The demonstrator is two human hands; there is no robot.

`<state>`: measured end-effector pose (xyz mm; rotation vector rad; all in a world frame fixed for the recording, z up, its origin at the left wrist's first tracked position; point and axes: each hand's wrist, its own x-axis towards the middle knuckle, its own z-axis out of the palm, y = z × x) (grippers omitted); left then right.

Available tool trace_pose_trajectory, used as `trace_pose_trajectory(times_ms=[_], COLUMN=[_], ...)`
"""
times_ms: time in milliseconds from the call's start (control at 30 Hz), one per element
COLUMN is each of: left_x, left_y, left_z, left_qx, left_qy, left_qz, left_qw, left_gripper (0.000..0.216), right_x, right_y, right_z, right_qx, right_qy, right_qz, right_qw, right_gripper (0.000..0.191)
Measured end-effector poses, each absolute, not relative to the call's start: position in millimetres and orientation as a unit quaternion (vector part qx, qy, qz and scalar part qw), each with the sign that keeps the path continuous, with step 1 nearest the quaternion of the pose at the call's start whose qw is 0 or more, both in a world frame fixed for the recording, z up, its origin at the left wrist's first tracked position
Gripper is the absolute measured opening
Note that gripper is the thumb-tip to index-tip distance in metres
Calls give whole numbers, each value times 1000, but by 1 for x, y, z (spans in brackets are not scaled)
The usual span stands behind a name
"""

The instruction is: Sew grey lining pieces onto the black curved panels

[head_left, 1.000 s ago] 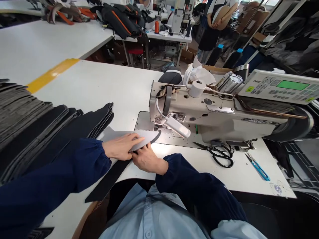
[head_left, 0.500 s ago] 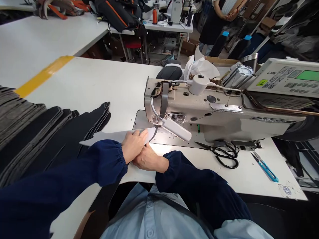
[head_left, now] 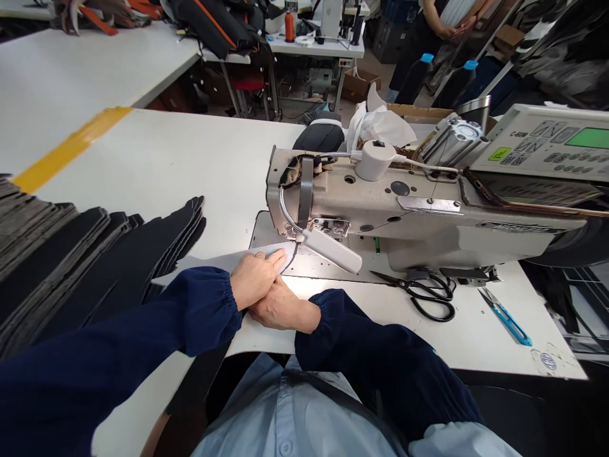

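A pale grey fabric piece (head_left: 216, 260) with a dark curved edge lies under the needle end of a sewing machine (head_left: 361, 197). My left hand (head_left: 257, 277) rests on top of it, fingers stretched out flat and pointing toward the needle. My right hand (head_left: 280, 306) is just below, touching the left one, its fingers curled at the fabric's near edge and partly hidden. A small white lamp (head_left: 333, 250) lights the spot from beside the needle. The presser foot and stitch point are too small to make out clearly.
Stacks of dark cut pieces (head_left: 118, 266) lie at the left. Black scissors (head_left: 431, 295) and blue thread snips (head_left: 508, 320) sit on the right of the table. A control panel (head_left: 552, 143) stands behind the machine. A person (head_left: 447, 28) stands at the back.
The fabric has shifted slightly under the needle and its mesh texture shows more by my left fingers. Both hands keep nearly the same pose. The whole view has moved a little.
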<state>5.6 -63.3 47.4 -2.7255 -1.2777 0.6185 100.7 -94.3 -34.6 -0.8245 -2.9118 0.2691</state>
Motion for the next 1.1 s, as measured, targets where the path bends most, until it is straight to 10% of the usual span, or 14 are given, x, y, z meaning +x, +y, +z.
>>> trace_pose_trajectory(times_ms=[1100], left_x=[-3], left_y=[-50], left_z=[53], left_qx=[-938], left_qy=[-280], left_qz=[204], left_qw=[16], left_gripper=[48], right_x=[98], right_y=[-125], right_z=[-35], right_qx=[-258], right_qy=[-954], right_qz=[14], right_qw=[151], right_gripper=[33])
